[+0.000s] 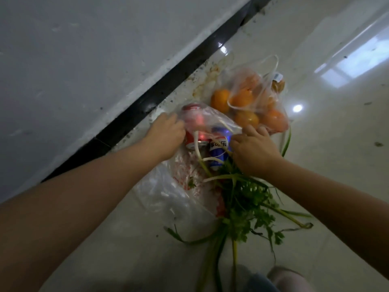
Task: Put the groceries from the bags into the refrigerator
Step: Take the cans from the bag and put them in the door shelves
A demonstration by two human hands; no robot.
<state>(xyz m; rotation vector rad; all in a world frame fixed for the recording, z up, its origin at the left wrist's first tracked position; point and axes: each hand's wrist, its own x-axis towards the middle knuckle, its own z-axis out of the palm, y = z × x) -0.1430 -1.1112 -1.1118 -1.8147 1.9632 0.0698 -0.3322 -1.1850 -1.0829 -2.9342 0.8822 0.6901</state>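
Grocery bags (185,186) lie on a glossy pale tiled floor (336,165); black baseboard (168,85) at ten o'clock. Left hand (166,133) and right hand (254,148) both pinch the clear plastic.

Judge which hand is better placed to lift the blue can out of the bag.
Probably the right hand: it lies right beside the blue can. The left hand is at the red can, holding the clear bag.

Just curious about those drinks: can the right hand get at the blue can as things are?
Probably yes: the right hand is right beside the blue can, whose lower part pokes out of the clear bag; only thin scallion stalks cross it.
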